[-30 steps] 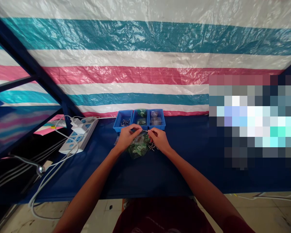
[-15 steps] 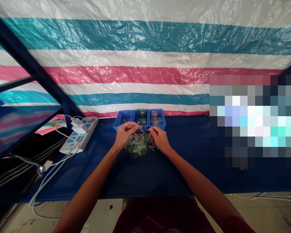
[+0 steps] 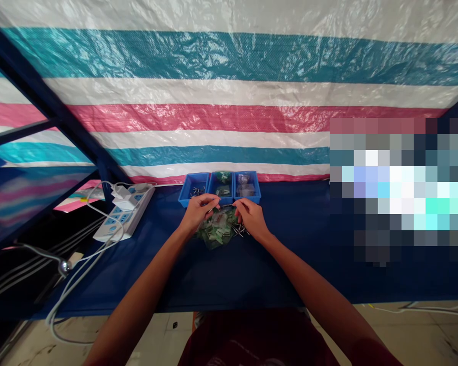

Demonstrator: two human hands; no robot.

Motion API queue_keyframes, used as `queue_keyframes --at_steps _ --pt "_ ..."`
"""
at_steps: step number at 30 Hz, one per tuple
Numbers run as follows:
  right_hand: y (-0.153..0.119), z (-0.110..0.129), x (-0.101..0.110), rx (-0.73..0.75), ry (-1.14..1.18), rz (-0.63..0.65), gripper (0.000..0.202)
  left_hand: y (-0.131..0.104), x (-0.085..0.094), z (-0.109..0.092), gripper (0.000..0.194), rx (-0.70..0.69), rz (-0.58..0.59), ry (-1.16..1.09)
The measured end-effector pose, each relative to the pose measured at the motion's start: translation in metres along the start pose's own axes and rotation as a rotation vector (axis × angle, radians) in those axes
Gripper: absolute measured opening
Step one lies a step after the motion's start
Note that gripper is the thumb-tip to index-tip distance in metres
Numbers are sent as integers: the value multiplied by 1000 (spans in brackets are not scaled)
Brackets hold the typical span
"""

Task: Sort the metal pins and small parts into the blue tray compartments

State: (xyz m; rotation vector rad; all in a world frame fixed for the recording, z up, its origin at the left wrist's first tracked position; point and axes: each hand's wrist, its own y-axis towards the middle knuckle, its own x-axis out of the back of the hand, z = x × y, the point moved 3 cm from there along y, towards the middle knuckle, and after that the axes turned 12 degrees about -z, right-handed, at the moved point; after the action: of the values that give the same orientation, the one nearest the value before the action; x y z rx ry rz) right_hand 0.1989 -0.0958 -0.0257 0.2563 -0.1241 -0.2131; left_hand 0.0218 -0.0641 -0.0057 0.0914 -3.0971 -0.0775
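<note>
My left hand [image 3: 199, 209] is closed in a pinch over the left edge of a green plastic bag [image 3: 216, 233]; what it pinches is too small to name. Facing it, my right hand [image 3: 249, 213] pinches something thin and small that I cannot make out. The bag lies on the blue table [image 3: 229, 284] with small pieces on and around it. Several thin metal pieces [image 3: 240, 230] lie below my right hand. Just beyond my hands stand three blue bins: the left bin [image 3: 194, 183] holds small metal pieces, the middle bin [image 3: 221, 189] green bags, the right bin [image 3: 246, 189] clear bags.
A white power strip [image 3: 124, 213] with plugs and looping white cables [image 3: 66, 295] lies on the left of the table. Blue metal frame bars [image 3: 57, 119] rise at the left. A striped plastic sheet [image 3: 221, 119] hangs behind the table. The right side is partly pixelated.
My left hand has shifted slightly down and left, showing more of the metal pieces in the left bin. My right hand has barely moved.
</note>
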Motion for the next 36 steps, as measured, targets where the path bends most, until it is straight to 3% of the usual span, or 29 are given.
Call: queue_keyframes --at_steps 5,13,21,25,29,36 --pt "0 -1 0 -1 0 -1 27 3 3 3 39 52 19 17" --pt "-1 0 0 16 16 -21 28 3 4 7 35 232 170 -117" --pt "-1 0 1 21 0 -30 29 -2 2 2 56 164 209 -60" --pt "-1 1 1 23 18 -23 29 -7 -4 -1 39 212 295 -32" --pt "-1 2 1 19 20 -26 29 -6 -4 0 22 243 233 -45" --pt "-1 2 1 28 19 -23 29 -7 0 -4 37 231 206 -42"
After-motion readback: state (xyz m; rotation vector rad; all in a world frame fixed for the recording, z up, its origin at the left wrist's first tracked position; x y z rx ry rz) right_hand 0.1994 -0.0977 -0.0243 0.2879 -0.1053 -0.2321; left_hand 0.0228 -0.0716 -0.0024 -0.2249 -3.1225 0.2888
